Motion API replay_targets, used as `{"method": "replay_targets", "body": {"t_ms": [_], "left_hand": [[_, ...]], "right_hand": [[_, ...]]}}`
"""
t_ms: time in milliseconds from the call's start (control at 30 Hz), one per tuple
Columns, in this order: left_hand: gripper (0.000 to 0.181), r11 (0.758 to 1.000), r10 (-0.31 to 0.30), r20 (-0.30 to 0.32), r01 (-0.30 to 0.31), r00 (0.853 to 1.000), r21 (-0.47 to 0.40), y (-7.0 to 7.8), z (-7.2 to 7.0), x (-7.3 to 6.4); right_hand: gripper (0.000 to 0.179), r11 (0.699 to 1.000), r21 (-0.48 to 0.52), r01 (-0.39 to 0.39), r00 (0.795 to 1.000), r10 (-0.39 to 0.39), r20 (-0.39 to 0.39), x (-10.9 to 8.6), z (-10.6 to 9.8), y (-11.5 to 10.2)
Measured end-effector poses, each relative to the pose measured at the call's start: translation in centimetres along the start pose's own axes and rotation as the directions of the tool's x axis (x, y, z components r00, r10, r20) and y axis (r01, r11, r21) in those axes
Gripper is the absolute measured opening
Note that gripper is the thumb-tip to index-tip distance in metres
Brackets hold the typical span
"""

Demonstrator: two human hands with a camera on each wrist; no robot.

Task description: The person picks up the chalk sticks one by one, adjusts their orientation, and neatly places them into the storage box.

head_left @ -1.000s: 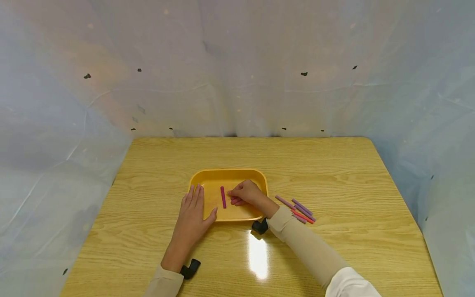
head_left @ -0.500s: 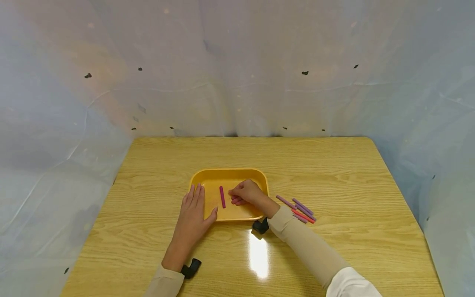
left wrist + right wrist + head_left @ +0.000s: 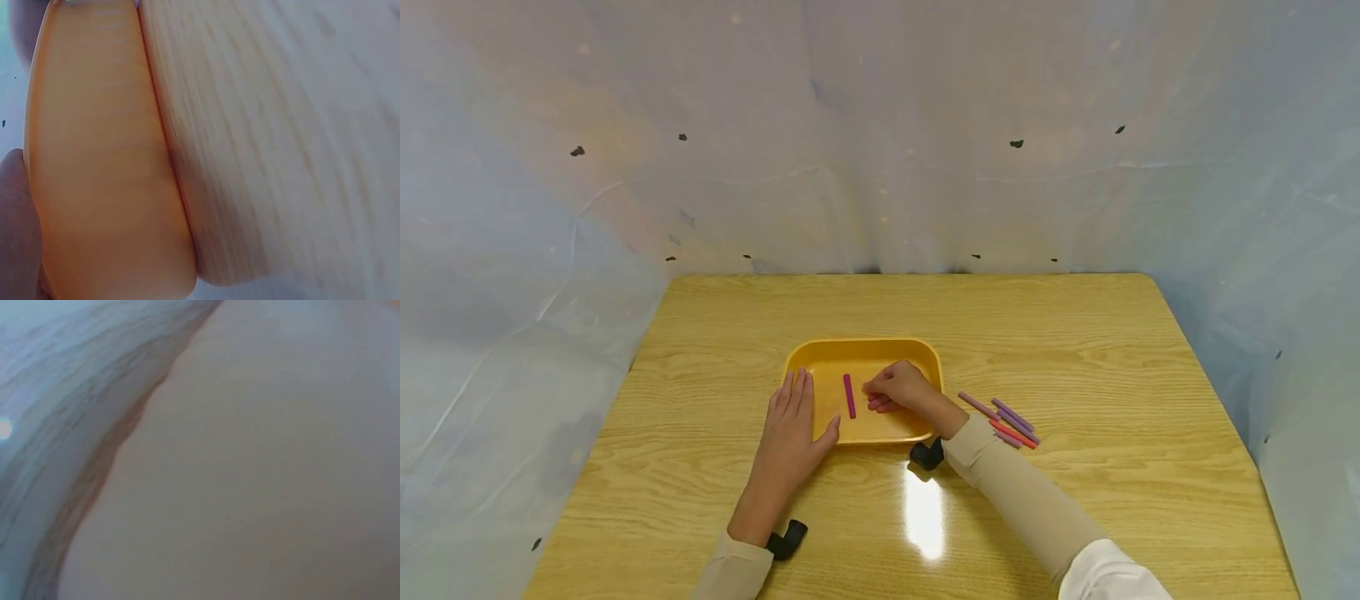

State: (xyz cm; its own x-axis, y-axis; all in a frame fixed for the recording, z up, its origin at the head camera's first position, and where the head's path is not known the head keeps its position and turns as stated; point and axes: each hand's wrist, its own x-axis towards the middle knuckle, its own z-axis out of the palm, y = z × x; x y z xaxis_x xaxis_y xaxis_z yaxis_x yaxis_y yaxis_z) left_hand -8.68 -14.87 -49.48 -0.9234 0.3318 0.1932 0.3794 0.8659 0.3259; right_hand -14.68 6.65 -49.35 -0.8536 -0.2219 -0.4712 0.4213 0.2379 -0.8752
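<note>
A yellow plastic tray (image 3: 820, 345) sits on the wooden table, with one magenta stick (image 3: 849, 396) lying nearly upright in the head view on its floor. My left hand (image 3: 792, 433) lies over the tray's left end, fingers straight across the rim and thumb at the front edge. In the left wrist view the tray's outer wall (image 3: 106, 156) fills the left side. Inside the tray, right of the magenta stick, my right hand (image 3: 904, 388) has its fingers curled, with thumb and forefinger tips together low over the floor. I cannot tell whether they pinch something small.
Right of the tray lie several thin sticks: a mauve stick (image 3: 978, 406), purple sticks (image 3: 1015, 417) and a red stick (image 3: 1013, 434), some overlapping. My right forearm passes close by them. Pale plastic sheeting (image 3: 880, 167) hangs behind and beside the table (image 3: 1075, 333).
Both hands keep nearly the same place and shape. The whole head view has shifted only slightly; the magenta stick stays where it lies in the tray.
</note>
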Motion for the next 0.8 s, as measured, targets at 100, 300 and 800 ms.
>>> {"method": "replay_targets", "body": {"t_ms": [100, 300, 800], "left_hand": [[0.08, 1.0, 0.006, -0.003, -0.006, 1.0, -0.002, 0.0, -0.1, 0.2], [0.08, 1.0, 0.014, -0.005, -0.014, 1.0, -0.008, 0.1, -0.1, 0.4], [0.08, 0.999, 0.033, -0.019, -0.033, 0.999, -0.002, -0.1, 0.2, 0.3]], "right_hand": [[0.024, 1.0, 0.012, -0.002, 1.0, 0.002, -0.001, 0.1, -0.2, -0.1], [0.028, 0.994, 0.098, 0.054, 0.998, -0.052, -0.022, 0.0, -0.3, -0.5], [0.034, 0.933, 0.177, 0.314, 0.948, -0.317, -0.009, -4.7, -3.3, -1.8]]}}
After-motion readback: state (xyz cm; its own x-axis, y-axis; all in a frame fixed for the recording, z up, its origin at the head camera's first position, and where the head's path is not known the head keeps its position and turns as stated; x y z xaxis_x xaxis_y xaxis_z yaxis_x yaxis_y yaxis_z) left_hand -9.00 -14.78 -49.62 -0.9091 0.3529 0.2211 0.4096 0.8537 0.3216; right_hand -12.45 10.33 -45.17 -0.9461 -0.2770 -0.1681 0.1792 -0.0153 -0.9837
